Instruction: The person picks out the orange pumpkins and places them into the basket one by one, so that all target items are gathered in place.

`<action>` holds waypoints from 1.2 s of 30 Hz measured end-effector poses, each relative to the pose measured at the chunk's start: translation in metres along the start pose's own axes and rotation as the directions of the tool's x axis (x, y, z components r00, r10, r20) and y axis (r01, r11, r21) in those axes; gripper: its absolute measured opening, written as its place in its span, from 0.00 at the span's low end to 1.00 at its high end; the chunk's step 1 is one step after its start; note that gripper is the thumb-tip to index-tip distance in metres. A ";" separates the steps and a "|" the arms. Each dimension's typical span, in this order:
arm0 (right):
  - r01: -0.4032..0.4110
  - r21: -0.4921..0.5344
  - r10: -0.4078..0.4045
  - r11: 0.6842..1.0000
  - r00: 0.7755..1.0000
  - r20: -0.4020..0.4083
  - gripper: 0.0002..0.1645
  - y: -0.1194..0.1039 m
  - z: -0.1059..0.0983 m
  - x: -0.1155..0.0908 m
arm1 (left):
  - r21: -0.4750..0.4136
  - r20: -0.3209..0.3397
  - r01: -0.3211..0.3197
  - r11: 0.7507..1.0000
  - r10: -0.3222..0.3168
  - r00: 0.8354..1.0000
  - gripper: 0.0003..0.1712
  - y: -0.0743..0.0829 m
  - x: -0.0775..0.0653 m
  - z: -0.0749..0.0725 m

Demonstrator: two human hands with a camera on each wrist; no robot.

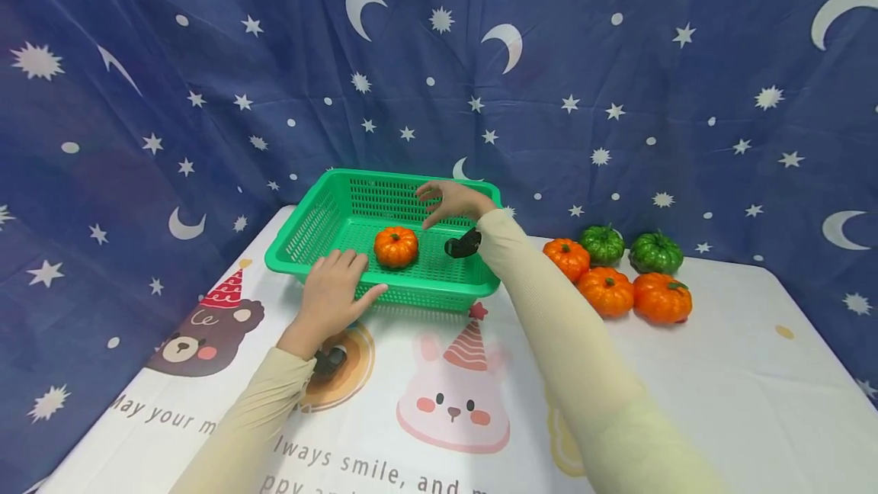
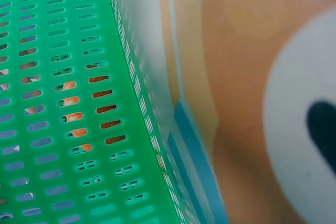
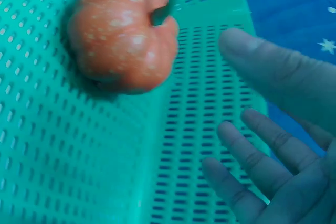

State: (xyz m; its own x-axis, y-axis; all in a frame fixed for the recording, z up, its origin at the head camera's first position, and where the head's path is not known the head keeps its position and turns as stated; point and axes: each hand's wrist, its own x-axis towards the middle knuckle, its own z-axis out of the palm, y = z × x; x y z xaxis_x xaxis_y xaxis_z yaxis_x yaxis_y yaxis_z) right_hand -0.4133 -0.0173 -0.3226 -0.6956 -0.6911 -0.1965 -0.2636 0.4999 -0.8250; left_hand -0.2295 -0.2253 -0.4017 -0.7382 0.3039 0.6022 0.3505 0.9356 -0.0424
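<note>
One small orange pumpkin [image 1: 395,247] with a green stem sits inside the green plastic basket [image 1: 439,297]. Above the basket's right half hovers my right hand [image 1: 454,201], its fingers spread and holding nothing. In the right wrist view the pumpkin [image 3: 123,32] lies apart from the thumb and fingertips. My left hand [image 1: 334,292] rests at the basket's near rim, fingers over the edge and thumb stretched to the right. The left wrist view has only the slotted basket wall [image 2: 63,98], with orange showing through some slots; the hand itself is out of that view.
Right of the basket, orange pumpkins [image 1: 605,293] and two green pumpkins [image 1: 656,253] stand grouped on the white printed tablecloth [image 1: 741,372]. A dark blue curtain [image 1: 439,59] with moons and stars hangs behind the table. Black wrist cameras [image 1: 463,244] are strapped to both wrists.
</note>
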 end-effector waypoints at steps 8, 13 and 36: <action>0.075 0.075 -0.073 0.994 0.997 -0.032 0.43 -0.008 -0.023 -0.025 | -0.004 -0.008 -0.010 1.000 0.010 1.000 0.43 0.001 0.001 0.000; 0.129 0.046 -0.127 0.991 0.991 -0.044 0.41 -0.010 -0.035 -0.046 | -0.014 -0.019 -0.016 1.000 0.016 1.000 0.37 0.002 0.003 0.000; 0.183 -0.134 -0.199 0.974 0.972 -0.123 0.42 0.003 -0.052 -0.141 | -0.014 -0.012 0.003 1.000 -0.004 1.000 0.29 0.003 -0.001 -0.001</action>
State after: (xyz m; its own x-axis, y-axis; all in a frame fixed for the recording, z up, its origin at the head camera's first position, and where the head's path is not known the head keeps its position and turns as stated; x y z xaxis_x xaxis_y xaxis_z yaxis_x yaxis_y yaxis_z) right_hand -0.3509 0.1090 -0.2699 -0.7061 -0.7070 0.0389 -0.4733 0.4304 -0.7686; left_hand -0.2269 -0.2226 -0.4014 -0.7323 0.2983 0.6122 0.3559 0.9341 -0.0294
